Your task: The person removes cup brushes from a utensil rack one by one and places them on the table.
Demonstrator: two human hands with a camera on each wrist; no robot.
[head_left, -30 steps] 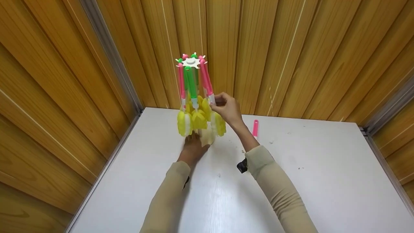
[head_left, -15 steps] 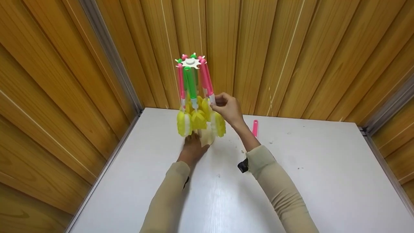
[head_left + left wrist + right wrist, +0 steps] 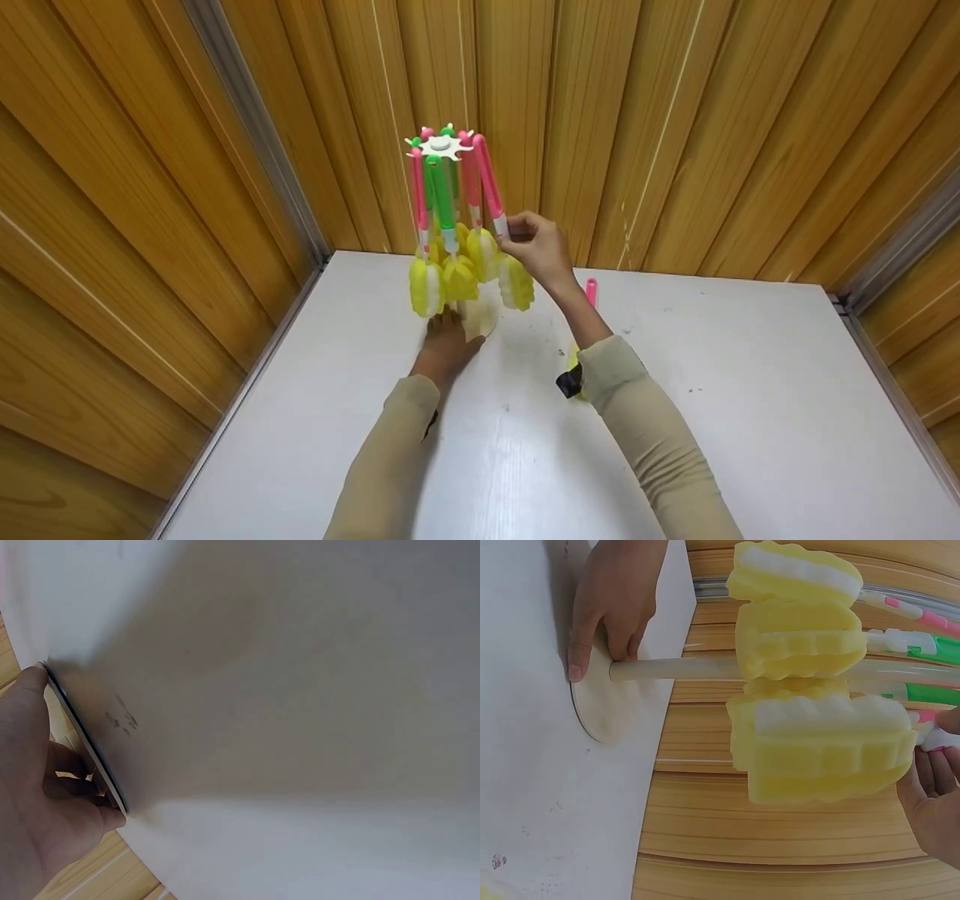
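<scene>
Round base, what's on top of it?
On the round base, the pole stands upright and the left hand rests; whatever lies beneath that hand is covered.

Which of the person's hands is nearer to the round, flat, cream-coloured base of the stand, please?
Left. The left hand is on the cream-coloured base, touching its rim. The right hand is above it and apart, holding a pink-handled, yellow-and-white sponge brush.

left sleeve (image 3: 381,465): long, khaki, plain. right sleeve (image 3: 660,442): matching, creased along the forearm, with a wide cuff (image 3: 611,364). wrist camera (image 3: 570,381): small, black, boxy, right side. dark sliver (image 3: 430,425): at the left wrist, mostly hidden.
</scene>
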